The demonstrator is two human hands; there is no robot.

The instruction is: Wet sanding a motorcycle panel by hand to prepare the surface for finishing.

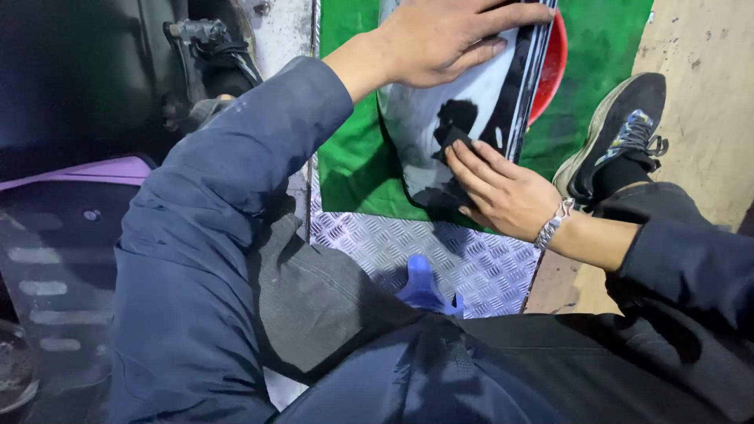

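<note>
Under right hand, black pad, on panel

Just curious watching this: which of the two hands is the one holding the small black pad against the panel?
The right hand, the one with the metal wristband, presses the black pad on the glossy panel; the left hand just steadies the panel's top.

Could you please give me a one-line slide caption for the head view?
Left hand steadies a glossy panel while right hand rubs it with a black pad.

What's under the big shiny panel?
A green mat lies under the panel, and a red bowl peeks out behind its right edge. Most of the bowl is hidden. The left hand steadies the panel; the right hand presses a black pad on it.
</note>
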